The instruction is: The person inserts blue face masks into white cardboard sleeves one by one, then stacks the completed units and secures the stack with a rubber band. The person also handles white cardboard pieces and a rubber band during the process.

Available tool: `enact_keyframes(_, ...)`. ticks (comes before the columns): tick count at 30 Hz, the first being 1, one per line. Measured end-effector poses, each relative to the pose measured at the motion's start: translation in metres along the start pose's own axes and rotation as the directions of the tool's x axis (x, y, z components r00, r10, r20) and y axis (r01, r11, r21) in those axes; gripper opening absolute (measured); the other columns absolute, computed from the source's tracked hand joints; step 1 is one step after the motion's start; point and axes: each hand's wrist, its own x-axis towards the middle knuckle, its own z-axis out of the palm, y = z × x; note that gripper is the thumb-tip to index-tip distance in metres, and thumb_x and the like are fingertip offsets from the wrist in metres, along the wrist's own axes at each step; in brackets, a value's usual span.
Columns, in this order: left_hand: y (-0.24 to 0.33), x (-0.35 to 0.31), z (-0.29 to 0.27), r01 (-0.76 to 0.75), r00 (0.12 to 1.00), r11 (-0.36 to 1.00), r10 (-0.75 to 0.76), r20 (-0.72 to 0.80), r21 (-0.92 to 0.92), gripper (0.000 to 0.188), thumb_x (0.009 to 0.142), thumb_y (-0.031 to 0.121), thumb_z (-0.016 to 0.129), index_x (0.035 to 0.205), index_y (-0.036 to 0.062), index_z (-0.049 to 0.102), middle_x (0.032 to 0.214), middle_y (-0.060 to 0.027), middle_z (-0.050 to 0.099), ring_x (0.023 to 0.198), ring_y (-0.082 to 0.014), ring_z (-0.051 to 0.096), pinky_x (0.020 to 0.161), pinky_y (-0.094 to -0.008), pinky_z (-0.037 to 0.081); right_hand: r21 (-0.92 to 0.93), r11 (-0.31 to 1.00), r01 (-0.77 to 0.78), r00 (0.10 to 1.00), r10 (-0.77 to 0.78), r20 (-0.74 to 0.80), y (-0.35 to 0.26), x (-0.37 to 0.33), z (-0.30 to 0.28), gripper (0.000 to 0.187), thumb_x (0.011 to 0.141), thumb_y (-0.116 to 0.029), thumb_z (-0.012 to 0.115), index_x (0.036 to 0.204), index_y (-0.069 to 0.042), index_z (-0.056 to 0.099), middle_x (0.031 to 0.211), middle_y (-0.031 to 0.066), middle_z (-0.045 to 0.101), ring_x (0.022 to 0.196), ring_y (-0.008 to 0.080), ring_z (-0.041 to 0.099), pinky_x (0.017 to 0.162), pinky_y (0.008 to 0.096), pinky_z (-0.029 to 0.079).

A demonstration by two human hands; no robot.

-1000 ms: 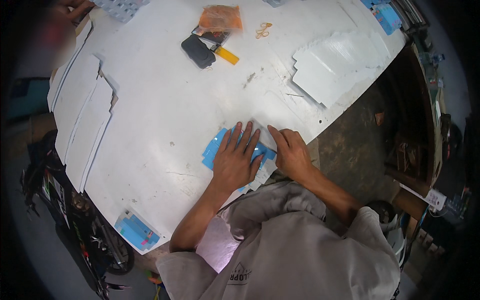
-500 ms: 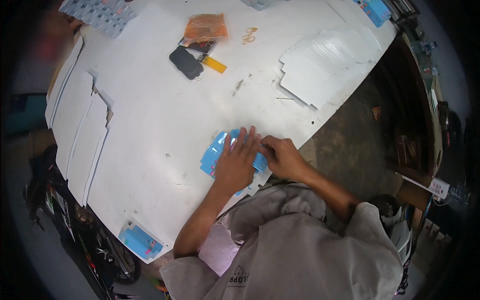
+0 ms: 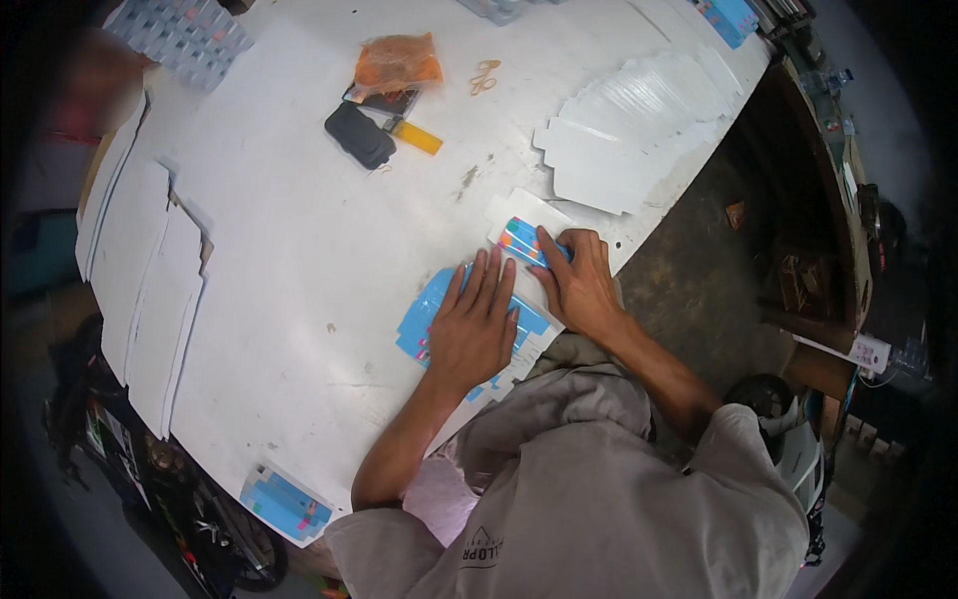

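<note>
head view, two hands (image 3: 471, 337) on blue card (image 3: 423, 309), one dark case (image 3: 360, 136)

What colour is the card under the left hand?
The card is mostly blue with small pink patches; the head view shows it best.

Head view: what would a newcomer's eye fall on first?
First, the left hand, spread on blue printed card by the near edge of the white table, and the right hand touching a small blue multicoloured card piece just beyond. Then the clear plastic bag of orange contents, toward the table's far side.
</note>
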Motion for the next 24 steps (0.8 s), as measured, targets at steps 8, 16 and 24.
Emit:
enact_keyframes(8, -0.001, -0.001, 0.002, -0.125, 0.987, 0.990, 0.118, 0.110, 0.064, 0.075, 0.084, 0.017, 0.061, 0.155, -0.0001, 0.043, 0.166, -0.0255, 0.035, 0.156, -0.0434, 0.029, 0.124, -0.0659, 0.021, 0.208, 0.795, -0.570, 0.811, 0.503, 0.298, -0.005, 0.009, -0.028, 0.031, 0.098, -0.013, 0.067, 0.125, 0.000, 0.067, 0.081, 0.0276, 0.070, 0.075, 0.0365, 0.073, 0.067, 0.0430, 0.056)
enact_keyframes(16, 0.003, -0.004, 0.000, -0.074, 0.997, 0.996, 0.075, 0.010, -0.050, 0.071, 0.089, 0.017, 0.060, 0.156, 0.0014, 0.043, 0.166, -0.0252, 0.034, 0.156, -0.0426, 0.029, 0.125, -0.0638, 0.021, 0.439, 0.570, -0.694, 0.705, 0.414, 0.576, -0.004, 0.001, -0.031, 0.028, 0.102, -0.021, 0.068, 0.120, 0.000, 0.069, 0.086, 0.0104, 0.072, 0.067, 0.0152, 0.063, 0.063, 0.0355, 0.053)
enact_keyframes(24, 0.005, -0.002, -0.004, -0.167, 0.975, 0.960, 0.127, 0.180, 0.226, 0.063, 0.093, 0.020, 0.063, 0.152, 0.0024, 0.051, 0.166, -0.0206, 0.037, 0.155, -0.0377, 0.033, 0.124, -0.0606, 0.026, 0.427, 0.691, -0.584, 0.757, 0.274, 0.593, -0.029, -0.013, -0.029, 0.021, 0.094, -0.011, 0.072, 0.111, 0.000, 0.070, 0.091, 0.0250, 0.073, 0.079, 0.0363, 0.072, 0.071, 0.0424, 0.054)
